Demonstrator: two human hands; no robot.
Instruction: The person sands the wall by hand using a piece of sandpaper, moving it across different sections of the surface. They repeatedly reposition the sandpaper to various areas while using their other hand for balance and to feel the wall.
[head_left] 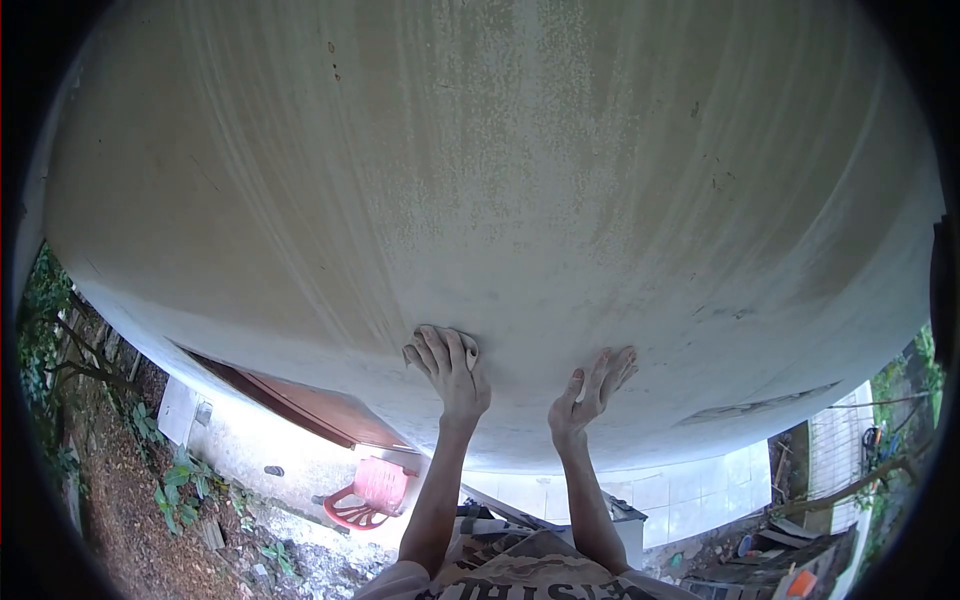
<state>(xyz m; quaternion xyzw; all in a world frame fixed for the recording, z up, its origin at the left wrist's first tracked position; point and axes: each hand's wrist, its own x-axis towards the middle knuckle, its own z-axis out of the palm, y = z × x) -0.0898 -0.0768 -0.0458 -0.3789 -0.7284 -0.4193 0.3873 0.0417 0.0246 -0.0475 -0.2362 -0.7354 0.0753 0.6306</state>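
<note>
My left hand point(450, 375) presses a folded greyish sheet point(471, 350), which looks like sandpaper, flat against a tall painted wall point(520, 270). Its fingers lie over the sheet, and the edges stick out on both sides of them. To the right, my right hand point(592, 392) is held up at the wall with its fingers stretched out and thumb apart, holding nothing. Pale dust coats the fingers of both hands. The wall is whitish and powdery around them, with pale streaks and speckles running up over a beige surface.
Low on the left is a brown door point(340, 405), with a red plastic chair point(380, 487) near it. Leafy ground point(130, 500) lies at the lower left. White tiles point(690, 490) and stacked boards point(760, 575) are at the lower right.
</note>
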